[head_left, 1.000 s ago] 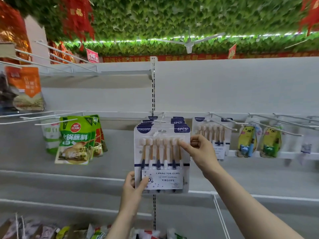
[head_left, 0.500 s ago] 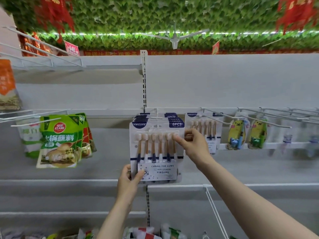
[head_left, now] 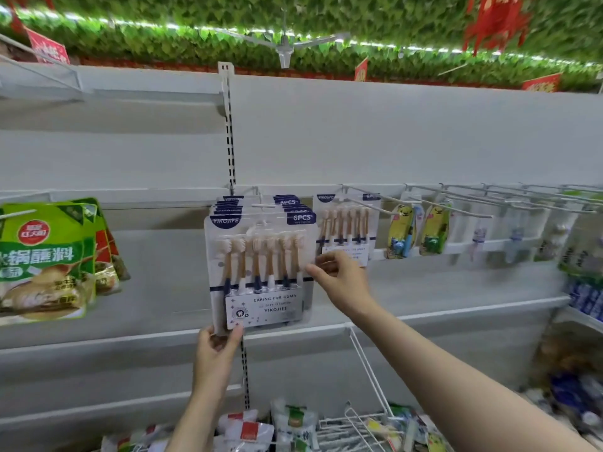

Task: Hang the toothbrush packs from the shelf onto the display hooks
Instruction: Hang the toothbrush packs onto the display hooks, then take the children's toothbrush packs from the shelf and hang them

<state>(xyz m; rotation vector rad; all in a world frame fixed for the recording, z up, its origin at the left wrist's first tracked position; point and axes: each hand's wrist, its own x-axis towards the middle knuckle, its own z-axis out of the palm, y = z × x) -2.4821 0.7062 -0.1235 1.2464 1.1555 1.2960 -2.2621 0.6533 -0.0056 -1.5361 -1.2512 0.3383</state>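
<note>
A white six-piece toothbrush pack (head_left: 261, 272) hangs at the front of a stack of like packs on a display hook (head_left: 261, 205). My left hand (head_left: 217, 344) pinches its bottom left corner between thumb and fingers. My right hand (head_left: 339, 278) holds its right edge at mid height, fingers curled on the rim. Another toothbrush pack (head_left: 347, 230) hangs on the neighbouring hook to the right.
Green sauce pouches (head_left: 49, 259) hang at the left. Yellow children's toothbrush packs (head_left: 403, 231) and several long bare hooks (head_left: 473, 199) run to the right. A wire divider (head_left: 368, 367) and assorted goods (head_left: 293, 425) sit on the shelf below.
The view has shifted to the right. My right hand has slid down the pack's right edge from near the top to mid height. My left hand keeps its hold on the bottom corner.
</note>
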